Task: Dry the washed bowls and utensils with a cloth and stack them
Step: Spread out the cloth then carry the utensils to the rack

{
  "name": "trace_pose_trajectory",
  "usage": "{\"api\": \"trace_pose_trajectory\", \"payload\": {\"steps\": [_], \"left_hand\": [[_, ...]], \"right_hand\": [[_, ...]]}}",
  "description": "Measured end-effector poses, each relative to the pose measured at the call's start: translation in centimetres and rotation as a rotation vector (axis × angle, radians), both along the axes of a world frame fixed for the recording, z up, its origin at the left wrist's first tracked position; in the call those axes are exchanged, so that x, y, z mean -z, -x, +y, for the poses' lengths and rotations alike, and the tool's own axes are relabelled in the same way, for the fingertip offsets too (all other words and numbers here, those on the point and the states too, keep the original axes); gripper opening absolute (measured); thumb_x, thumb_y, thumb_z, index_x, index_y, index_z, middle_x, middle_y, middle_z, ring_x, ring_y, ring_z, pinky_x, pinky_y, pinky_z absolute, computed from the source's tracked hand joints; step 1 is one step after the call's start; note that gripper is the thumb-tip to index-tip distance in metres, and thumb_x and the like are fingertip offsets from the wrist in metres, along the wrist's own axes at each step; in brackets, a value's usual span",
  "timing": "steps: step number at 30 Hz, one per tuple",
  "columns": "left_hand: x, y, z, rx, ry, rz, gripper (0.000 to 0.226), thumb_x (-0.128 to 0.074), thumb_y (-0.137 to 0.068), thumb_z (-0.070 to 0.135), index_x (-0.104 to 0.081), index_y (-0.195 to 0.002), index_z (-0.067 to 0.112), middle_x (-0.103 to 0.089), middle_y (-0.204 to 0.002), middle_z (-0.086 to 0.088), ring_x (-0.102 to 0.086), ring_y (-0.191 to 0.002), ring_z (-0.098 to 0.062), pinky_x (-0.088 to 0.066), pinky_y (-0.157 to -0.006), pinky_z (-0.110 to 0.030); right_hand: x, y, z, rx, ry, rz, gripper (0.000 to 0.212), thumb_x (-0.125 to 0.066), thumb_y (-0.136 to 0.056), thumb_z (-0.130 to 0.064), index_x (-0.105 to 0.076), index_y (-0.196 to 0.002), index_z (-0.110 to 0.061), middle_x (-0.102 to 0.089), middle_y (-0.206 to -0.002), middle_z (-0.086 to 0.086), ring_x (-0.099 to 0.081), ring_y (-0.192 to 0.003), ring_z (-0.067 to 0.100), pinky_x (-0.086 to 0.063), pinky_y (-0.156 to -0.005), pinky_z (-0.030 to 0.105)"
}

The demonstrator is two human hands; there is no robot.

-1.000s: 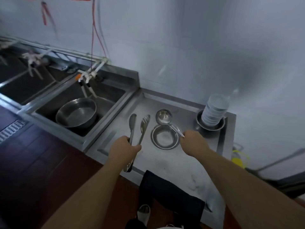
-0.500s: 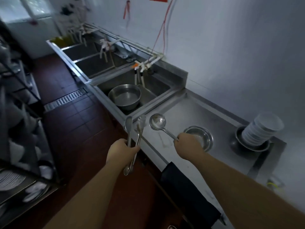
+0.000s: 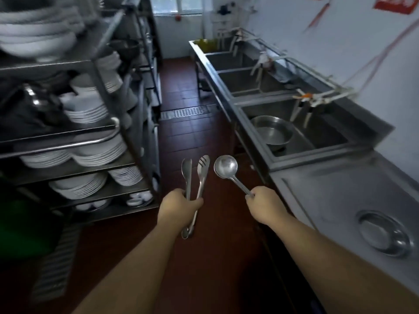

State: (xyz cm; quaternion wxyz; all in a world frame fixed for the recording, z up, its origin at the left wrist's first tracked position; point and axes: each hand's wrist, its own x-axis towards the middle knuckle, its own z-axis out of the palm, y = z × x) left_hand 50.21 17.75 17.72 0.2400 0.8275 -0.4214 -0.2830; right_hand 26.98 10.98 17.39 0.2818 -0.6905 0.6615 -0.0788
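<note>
A: The view swings left along the aisle. A second ago both hands hung over the worktop (image 3: 335, 191); now they are out past its front edge, above the red floor (image 3: 181, 132).

B: And nothing is let go. The left hand (image 3: 179, 209) has its fingers wrapped round the tongs (image 3: 192, 184), blades up and slightly parted. The right hand (image 3: 264, 206) pinches the ladle (image 3: 226, 167) by its thin handle, cup up.

A: No cloth anywhere in shot. My read: the drying is done or skipped, and these are being carried off to be put away.

B: The small steel bowl (image 3: 383, 232) sits alone near the worktop's right end. The big basin (image 3: 272, 132) lies in the nearest sink (image 3: 317, 146).

A: On the left, the shelf rack (image 3: 108, 137), crammed with white plates (image 3: 99, 152) and bowls.

B: That's the catch. The aisle is narrow, both hands are full, and the shelves look packed, so finding a free spot could be awkward.
</note>
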Motion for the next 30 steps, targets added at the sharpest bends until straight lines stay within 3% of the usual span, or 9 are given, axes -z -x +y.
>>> {"api": "trace_pose_trajectory", "payload": {"steps": [3, 8, 16, 19, 23, 30], "left_hand": [[-0.1, -6.9, 3.1, -0.089, 0.010, 0.019, 0.031, -0.079, -0.078, 0.049, -0.068, -0.094, 0.025, -0.072, -0.080, 0.008, -0.067, -0.074, -0.010, -0.050, -0.065, -0.029], [-1.0, -16.9, 8.7, -0.257, 0.042, 0.009, 0.023, -0.080, -0.079, 0.046, -0.063, -0.082, 0.030, -0.068, -0.077, 0.011, -0.061, -0.071, -0.008, -0.042, -0.058, -0.026], [-0.9, -28.2, 14.0, -0.507, 0.047, 0.009, 0.029, -0.079, -0.076, 0.050, -0.068, -0.087, 0.026, -0.070, -0.075, 0.008, -0.064, -0.071, -0.007, -0.045, -0.057, -0.027], [-0.7, -31.7, 14.0, -0.569, 0.041, 0.003, 0.031, -0.079, -0.076, 0.051, -0.069, -0.089, 0.025, -0.072, -0.076, 0.005, -0.068, -0.071, -0.013, -0.052, -0.061, -0.031], [-0.7, -36.5, 12.7, -0.631, 0.025, -0.030, 0.029, -0.079, -0.078, 0.051, -0.069, -0.087, 0.025, -0.071, -0.074, 0.004, -0.067, -0.068, -0.013, -0.047, -0.054, -0.028], [-2.3, -45.0, 7.1, -0.728, -0.015, -0.053, 0.026, -0.079, -0.079, 0.051, -0.067, -0.087, 0.030, -0.071, -0.071, 0.003, -0.068, -0.063, -0.013, -0.046, -0.050, -0.026]], "right_hand": [[-0.1, -7.4, 0.9, -0.081, -0.007, 0.005, 0.036, -0.053, -0.107, -0.031, -0.051, -0.072, -0.023, -0.062, -0.072, -0.002, -0.059, -0.058, 0.016, -0.039, -0.049, 0.028], [-0.4, -19.1, 2.6, -0.234, 0.026, 0.038, 0.038, -0.053, -0.106, -0.032, -0.048, -0.070, -0.023, -0.061, -0.071, -0.001, -0.060, -0.060, 0.017, -0.037, -0.047, 0.029], [-1.4, -33.9, 2.6, -0.498, 0.080, 0.059, 0.034, -0.052, -0.104, -0.031, -0.053, -0.072, -0.021, -0.059, -0.072, -0.001, -0.055, -0.062, 0.018, -0.031, -0.048, 0.030], [-1.3, -38.8, 1.4, -0.562, 0.086, 0.049, 0.032, -0.052, -0.103, -0.030, -0.055, -0.073, -0.019, -0.056, -0.070, -0.003, -0.053, -0.063, 0.021, -0.032, -0.051, 0.031], [-1.0, -45.1, -1.3, -0.640, 0.088, 0.018, 0.029, -0.052, -0.104, -0.030, -0.057, -0.078, -0.017, -0.057, -0.078, 0.002, -0.053, -0.075, 0.029, -0.038, -0.066, 0.033], [-1.6, -56.0, -10.0, -0.783, 0.064, -0.003, 0.034, -0.049, -0.105, -0.030, -0.049, -0.072, -0.020, -0.053, -0.075, -0.002, -0.056, -0.078, 0.029, -0.039, -0.070, 0.033]]}}
